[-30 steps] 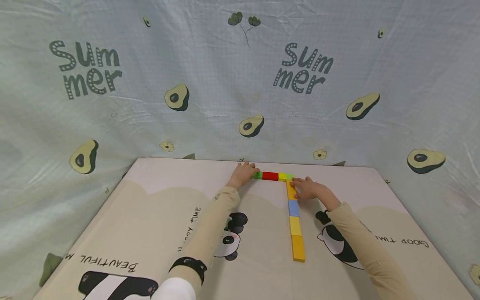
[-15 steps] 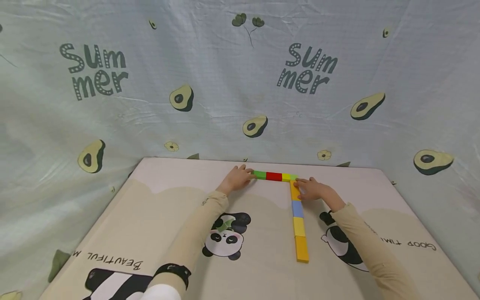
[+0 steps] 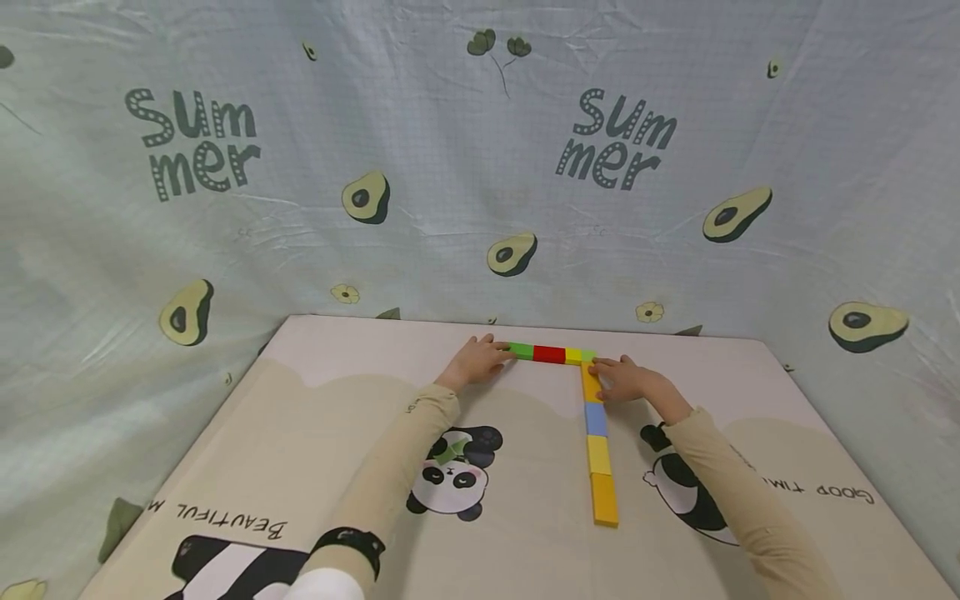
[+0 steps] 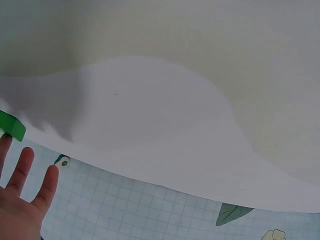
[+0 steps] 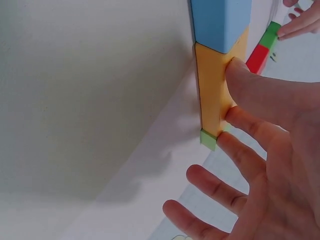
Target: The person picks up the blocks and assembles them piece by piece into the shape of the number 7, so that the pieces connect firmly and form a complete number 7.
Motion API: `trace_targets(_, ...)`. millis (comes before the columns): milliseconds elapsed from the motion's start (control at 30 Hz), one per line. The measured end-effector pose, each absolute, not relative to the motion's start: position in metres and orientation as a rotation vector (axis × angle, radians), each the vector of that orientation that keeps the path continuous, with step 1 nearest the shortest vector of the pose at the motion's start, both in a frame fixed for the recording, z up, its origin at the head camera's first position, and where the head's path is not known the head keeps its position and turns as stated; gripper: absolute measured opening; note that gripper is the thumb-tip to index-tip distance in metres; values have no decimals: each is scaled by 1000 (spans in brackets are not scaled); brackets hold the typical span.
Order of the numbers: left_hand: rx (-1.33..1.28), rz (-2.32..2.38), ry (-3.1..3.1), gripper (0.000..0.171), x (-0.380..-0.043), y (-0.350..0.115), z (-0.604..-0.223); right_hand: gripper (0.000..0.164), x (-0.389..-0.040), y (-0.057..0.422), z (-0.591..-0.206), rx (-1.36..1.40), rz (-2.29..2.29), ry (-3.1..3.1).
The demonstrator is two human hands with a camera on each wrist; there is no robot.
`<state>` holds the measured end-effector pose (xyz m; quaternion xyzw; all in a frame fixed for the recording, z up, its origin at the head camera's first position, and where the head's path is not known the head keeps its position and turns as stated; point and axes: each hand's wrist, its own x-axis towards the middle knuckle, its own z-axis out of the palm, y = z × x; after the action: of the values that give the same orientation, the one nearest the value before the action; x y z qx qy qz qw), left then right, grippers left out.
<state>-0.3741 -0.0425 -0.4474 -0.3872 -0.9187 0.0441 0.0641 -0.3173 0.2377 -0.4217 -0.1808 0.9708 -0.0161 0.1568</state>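
In the head view several toy blocks lie end to end on the table. The far row holds a green block (image 3: 522, 352), a red block (image 3: 549, 355), a small yellow block (image 3: 573, 357) and a light green block (image 3: 588, 356). From its right end a column runs nearer: an orange block (image 3: 589, 387), a blue block (image 3: 596, 419), a yellow block (image 3: 598, 455), another orange block (image 3: 604, 500). My left hand (image 3: 478, 362) touches the green block's left end. With thumb and fingertips, my right hand (image 5: 280, 160) touches the far orange block's side, some fingers spread free.
The table cover (image 3: 517, 550) has printed pandas and lettering. Behind the table's far edge hangs a curtain (image 3: 435, 125) with avocado and SUMMER prints. A black band (image 3: 348, 543) circles the left sleeve.
My left hand draws back slightly left from the row, showing more of the green block, then holds there. The right hand and the blocks barely move; the head view shifts a little.
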Motion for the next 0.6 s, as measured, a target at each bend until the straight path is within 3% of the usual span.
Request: trace_targets(600, -1237, -61, -2661, 38, -356, -54, -434, 53, -315, 245, -428, -557, -138, 2843)
